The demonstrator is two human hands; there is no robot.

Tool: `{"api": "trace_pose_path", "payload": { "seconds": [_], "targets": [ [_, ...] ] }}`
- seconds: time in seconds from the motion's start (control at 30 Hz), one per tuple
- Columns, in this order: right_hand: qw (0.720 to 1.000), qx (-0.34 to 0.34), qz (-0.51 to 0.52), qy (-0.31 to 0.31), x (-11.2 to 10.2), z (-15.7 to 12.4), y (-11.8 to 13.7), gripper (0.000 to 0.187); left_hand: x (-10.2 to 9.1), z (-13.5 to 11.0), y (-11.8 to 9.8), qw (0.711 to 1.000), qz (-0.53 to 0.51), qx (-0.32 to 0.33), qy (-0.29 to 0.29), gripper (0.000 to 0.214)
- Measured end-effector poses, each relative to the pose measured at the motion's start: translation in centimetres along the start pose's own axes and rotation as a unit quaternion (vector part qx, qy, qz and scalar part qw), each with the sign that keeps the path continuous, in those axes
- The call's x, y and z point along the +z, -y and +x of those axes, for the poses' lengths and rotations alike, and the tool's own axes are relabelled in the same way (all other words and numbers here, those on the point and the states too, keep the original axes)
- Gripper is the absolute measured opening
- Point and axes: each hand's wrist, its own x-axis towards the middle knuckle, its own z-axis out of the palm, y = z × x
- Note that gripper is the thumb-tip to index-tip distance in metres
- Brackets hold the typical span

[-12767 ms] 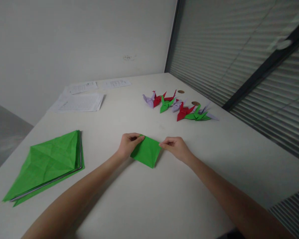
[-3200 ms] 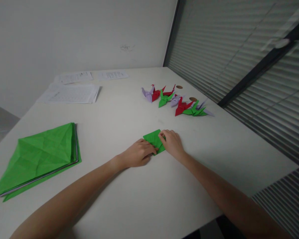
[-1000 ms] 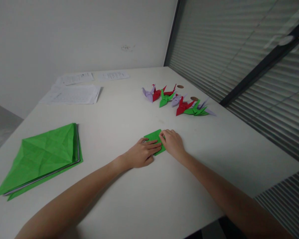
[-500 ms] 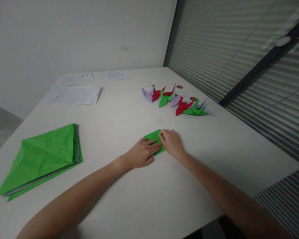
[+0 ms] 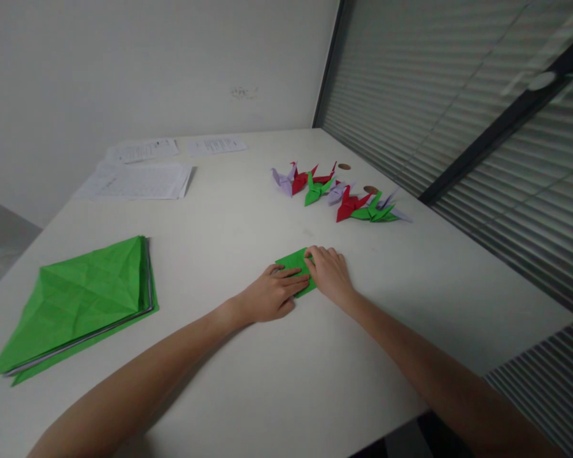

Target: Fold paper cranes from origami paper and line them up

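My L hand (image 5: 270, 296) lies flat on the small green paper (image 5: 293, 258) on the table (image 5: 219, 229), R hand (image 5: 333, 272) curled at its right edge (can't tell if pinching), prob. only part-folded w/ shaping left, vs. the finished paper birds (image 5: 335, 193) beyond.

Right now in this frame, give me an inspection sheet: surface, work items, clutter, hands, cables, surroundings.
Surface: white table, faintly smudged.
Work items: small green paper, partly hidden by fingers.
Clutter: green-topped paper stack at left, printed sheets beyond it; red, green and lilac paper cranes at right.
Hands: left hand spread over the small green paper; right hand, fingers bent, at its right side.
Cables: nothing seen.
Surroundings: pale wall ahead, blinds at right.
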Motion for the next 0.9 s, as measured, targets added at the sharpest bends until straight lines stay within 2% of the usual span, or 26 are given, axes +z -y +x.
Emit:
{"api": "trace_pose_path", "payload": {
  "seconds": [0.27,0.5,0.67,0.8,0.9],
  "targets": [
    [1.000,0.005,-0.007,-0.006,0.4,0.0,-0.3,0.009,0.2,0.0,0.1,1.000,-0.006,-0.003,0.002,0.049],
    [0.999,0.036,-0.004,0.011,0.8,0.1,-0.6,0.014,0.1,-0.1,0.0,1.000,-0.005,-0.004,0.000,0.048],
    [0.997,0.047,0.065,0.022,1.0,0.7,-1.5,0.013,0.2,-0.2,0.1,1.000,0.001,-0.008,0.003,0.048],
    [0.978,-0.001,0.202,0.058,0.3,1.2,-3.3,0.011,0.3,-0.2,0.1,1.000,0.000,-0.009,0.007,0.049],
    [0.969,-0.080,0.229,0.056,-0.3,1.2,-4.4,0.025,0.3,-0.3,0.1,1.000,-0.004,-0.007,0.010,0.051]
  ]
}}
